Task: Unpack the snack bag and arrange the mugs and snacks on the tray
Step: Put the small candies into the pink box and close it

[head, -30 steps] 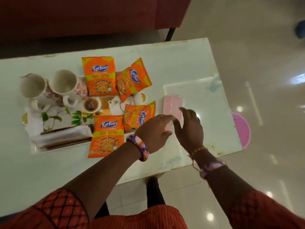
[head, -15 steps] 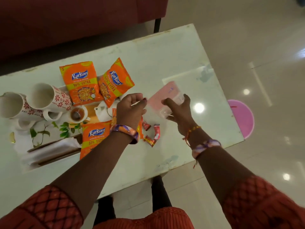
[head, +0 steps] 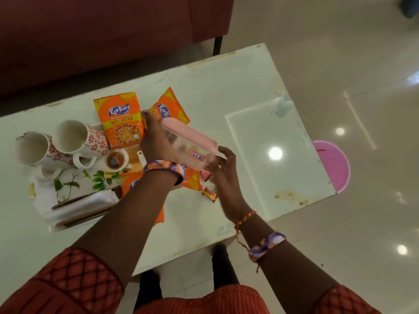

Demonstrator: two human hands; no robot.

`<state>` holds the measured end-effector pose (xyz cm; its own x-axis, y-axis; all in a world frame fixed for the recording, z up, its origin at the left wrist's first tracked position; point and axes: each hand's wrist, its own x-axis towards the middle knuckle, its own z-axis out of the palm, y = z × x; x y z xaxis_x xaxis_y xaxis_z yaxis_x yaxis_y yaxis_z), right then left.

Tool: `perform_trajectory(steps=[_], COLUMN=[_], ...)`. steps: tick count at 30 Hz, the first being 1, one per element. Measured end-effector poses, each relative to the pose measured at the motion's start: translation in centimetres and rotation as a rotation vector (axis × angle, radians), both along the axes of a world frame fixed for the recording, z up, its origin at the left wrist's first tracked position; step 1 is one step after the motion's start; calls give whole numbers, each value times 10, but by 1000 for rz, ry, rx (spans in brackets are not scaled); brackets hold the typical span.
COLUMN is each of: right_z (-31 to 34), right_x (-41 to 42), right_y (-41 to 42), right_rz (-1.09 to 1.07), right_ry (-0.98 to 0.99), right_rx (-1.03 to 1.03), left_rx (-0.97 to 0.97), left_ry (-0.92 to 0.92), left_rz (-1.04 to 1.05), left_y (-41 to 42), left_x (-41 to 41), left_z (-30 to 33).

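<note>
Both hands hold a clear box with a pink lid (head: pixel 190 141) above the table, tilted. My left hand (head: pixel 155 141) grips its far end, my right hand (head: pixel 221 166) its near end by a small label. Two white mugs with red flowers (head: pixel 77 141) lie on their sides on the leaf-printed tray (head: pixel 68 186). Orange Kurkure packets sit at the tray: one flat (head: pixel 121 121), one behind the box (head: pixel 169 108), two more partly under my left arm (head: pixel 192 180). Small red wrapped candies (head: pixel 209 194) lie on the table below the box.
A small cup of tea with a strainer (head: pixel 114 159) and a white teapot spout (head: pixel 140 155) stand on the tray. The white table (head: pixel 272 143) has edges close on the right and near side. A pink round object (head: pixel 333 164) lies on the floor. A dark red sofa (head: pixel 102 30) is behind.
The pink-lidded box was taken from the table by both hands and lifted leftward over the snacks. Candies now lie on the table beneath it.
</note>
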<state>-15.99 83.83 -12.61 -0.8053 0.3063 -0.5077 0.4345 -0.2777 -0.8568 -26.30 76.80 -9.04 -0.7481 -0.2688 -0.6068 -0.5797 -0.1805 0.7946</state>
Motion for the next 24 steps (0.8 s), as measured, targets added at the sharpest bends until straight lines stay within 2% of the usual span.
perform_trajectory(steps=[3, 6, 9, 11, 13, 16, 19, 21, 22, 24], right_z=[11, 28, 35, 32, 29, 27, 29, 33, 36, 43], right_x=[-13, -31, -42, -41, -37, -29, -22, -21, -21, -27], right_y=[9, 3, -15, -25, -30, -35, -36, -34, -31, -15], right_rz=[-51, 141, 252, 222, 206, 192, 237, 270, 251, 100], right_ry=[-28, 25, 73, 87, 96, 80, 113, 143, 146, 91], right_rx=[20, 166, 336, 454, 539, 544, 562, 588, 546, 305], left_rx=[-185, -282, -176, 18, 106, 38, -109, -121, -108, -22], left_ry=[155, 235, 195, 112, 94, 133, 168, 145, 122, 44], left_rz=[-163, -345, -429, -425, -399, -383, -379, -317, -275, -195], left_y=[-12, -14, -14, -17, -20, -23, -24, -29, -33, -47], left_x=[-7, 3, 12, 15, 17, 23, 29, 31, 30, 26], left_z=[4, 2, 2, 4, 3, -3, -5, -9, -9, -12])
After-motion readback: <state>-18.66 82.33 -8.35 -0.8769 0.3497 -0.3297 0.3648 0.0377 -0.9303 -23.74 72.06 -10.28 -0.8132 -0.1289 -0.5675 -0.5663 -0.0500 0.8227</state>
